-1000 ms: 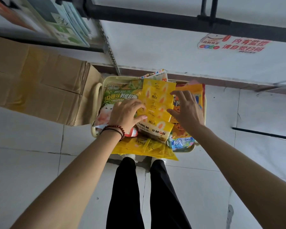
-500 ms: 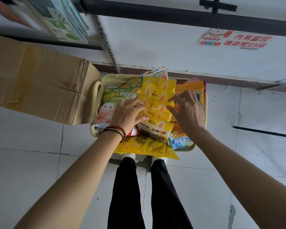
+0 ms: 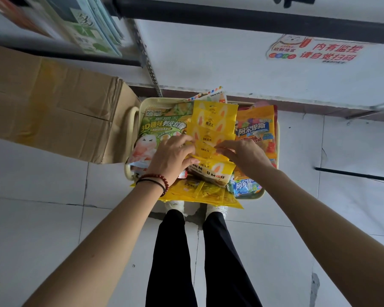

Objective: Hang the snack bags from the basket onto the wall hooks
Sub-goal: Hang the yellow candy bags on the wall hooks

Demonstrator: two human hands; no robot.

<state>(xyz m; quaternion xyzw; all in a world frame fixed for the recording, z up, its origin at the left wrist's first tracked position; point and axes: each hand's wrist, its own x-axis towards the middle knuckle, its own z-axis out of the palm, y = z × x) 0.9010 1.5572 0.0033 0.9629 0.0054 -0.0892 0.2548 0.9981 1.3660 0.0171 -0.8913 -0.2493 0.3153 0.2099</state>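
Note:
A cream plastic basket (image 3: 135,117) stands on the floor in front of my feet, full of snack bags. A fanned stack of yellow bags (image 3: 213,122) lies down its middle, with a green bag (image 3: 162,127) on the left and an orange bag (image 3: 254,127) on the right. My left hand (image 3: 172,157) holds the left side of the yellow stack, thumb curled on a lower bag. My right hand (image 3: 245,155) pinches the right edge of one yellow bag in the stack. More yellow bags (image 3: 208,193) spill over the near rim.
A large cardboard box (image 3: 53,107) sits against the basket's left side. Behind the basket runs a white wall with a red-lettered sticker (image 3: 315,50) and a black rail (image 3: 231,18) above. A shelf with green packets (image 3: 91,29) is at upper left.
My right hand has moved left from the orange bag onto the right edge of the yellow stack and now pinches a bag. My left hand has stayed on the stack's left side.

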